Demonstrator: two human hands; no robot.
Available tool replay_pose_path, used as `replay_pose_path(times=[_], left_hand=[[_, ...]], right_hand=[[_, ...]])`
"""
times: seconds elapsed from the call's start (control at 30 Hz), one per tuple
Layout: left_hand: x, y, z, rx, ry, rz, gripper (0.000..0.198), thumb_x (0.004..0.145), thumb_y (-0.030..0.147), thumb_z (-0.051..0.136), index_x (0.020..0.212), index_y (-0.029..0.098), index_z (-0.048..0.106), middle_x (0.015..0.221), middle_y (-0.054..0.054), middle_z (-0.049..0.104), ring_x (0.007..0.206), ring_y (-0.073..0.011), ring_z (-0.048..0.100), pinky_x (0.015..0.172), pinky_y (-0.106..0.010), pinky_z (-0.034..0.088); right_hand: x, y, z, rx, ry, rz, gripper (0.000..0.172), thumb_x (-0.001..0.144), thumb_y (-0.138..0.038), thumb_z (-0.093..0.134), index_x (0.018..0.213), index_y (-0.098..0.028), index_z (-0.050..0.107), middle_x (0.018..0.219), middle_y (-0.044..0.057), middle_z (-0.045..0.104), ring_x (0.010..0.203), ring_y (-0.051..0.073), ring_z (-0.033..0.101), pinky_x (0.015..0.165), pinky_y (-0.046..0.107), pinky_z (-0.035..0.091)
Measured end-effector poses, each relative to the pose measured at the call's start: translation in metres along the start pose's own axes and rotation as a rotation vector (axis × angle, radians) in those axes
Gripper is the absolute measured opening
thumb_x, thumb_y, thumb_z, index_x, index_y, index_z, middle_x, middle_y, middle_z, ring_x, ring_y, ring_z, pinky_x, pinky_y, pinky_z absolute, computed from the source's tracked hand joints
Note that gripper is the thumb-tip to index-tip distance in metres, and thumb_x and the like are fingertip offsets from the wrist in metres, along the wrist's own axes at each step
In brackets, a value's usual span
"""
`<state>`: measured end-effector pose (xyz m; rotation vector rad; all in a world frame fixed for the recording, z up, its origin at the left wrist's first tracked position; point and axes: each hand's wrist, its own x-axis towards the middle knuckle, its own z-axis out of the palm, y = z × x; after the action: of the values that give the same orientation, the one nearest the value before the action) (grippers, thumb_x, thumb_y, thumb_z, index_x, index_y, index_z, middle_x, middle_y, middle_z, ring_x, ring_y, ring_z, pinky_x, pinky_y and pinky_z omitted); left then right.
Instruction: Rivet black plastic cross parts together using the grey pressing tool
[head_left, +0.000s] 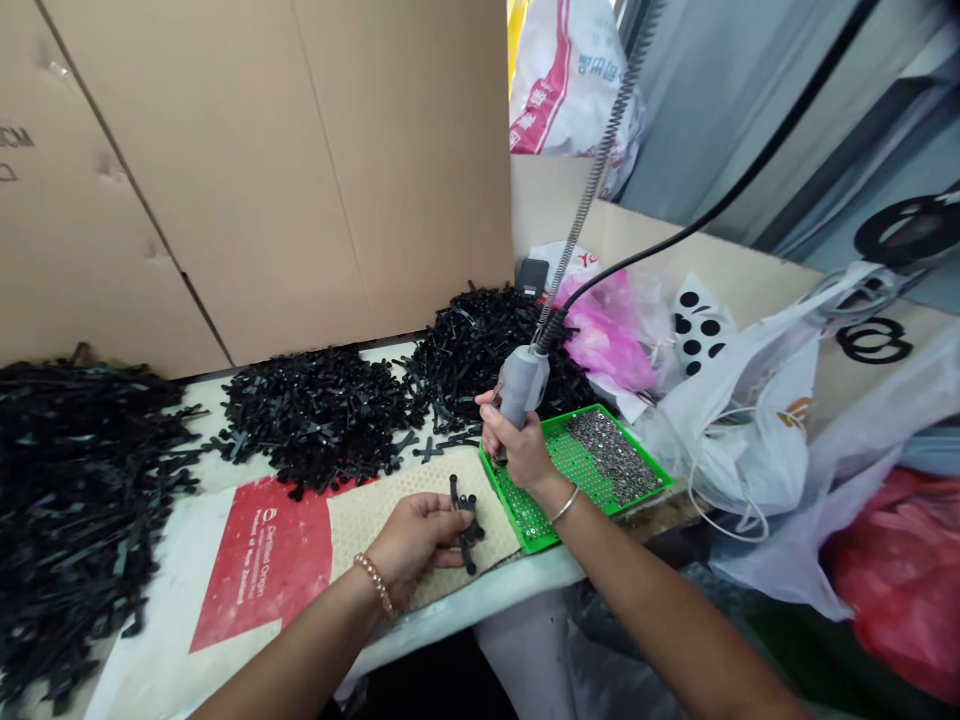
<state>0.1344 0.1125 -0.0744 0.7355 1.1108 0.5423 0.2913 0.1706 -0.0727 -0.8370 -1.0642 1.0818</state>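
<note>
Black plastic piece (469, 530) and grey rotary tool (521, 385) sit half-hidden by hands (412, 540) (517, 450).

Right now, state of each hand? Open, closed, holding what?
Left hand: closed on a black plastic piece.
Right hand: closed around a grey handheld tool.

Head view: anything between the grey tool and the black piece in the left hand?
Nothing visible: only bare beige mat lies between the grey tool in the right hand and the black piece in the left hand.
</note>
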Motion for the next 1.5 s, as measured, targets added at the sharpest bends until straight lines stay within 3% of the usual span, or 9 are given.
replay_pose_path(times=[1.27, 1.5], left_hand=[[-0.001, 0.002, 0.002, -0.009, 0.034, -0.030, 0.026, 0.061, 0.023, 0.082, 0.075, 0.012, 0.063, 0.072, -0.002, 0.062, 0.057, -0.0089, 0.052, 0.055, -0.023, 0.053], [0.003, 0.001, 0.002, 0.003, 0.009, -0.033, 0.027, 0.062, 0.026, 0.082, 0.072, 0.012, 0.061, 0.067, -0.002, 0.062, 0.052, -0.0085, 0.052, 0.054, -0.024, 0.052]], right_hand=[[-0.005, 0.003, -0.006, -0.069, -0.057, 0.014, 0.028, 0.080, -0.041, 0.068, 0.090, -0.016, 0.060, 0.049, -0.007, 0.045, 0.040, 0.009, 0.038, 0.041, 0.022, 0.035], [-0.010, -0.035, 0.006, 0.121, 0.103, -0.029, 0.027, 0.077, -0.038, 0.069, 0.096, -0.020, 0.061, 0.045, -0.010, 0.038, 0.038, 0.009, 0.033, 0.043, 0.022, 0.035]])
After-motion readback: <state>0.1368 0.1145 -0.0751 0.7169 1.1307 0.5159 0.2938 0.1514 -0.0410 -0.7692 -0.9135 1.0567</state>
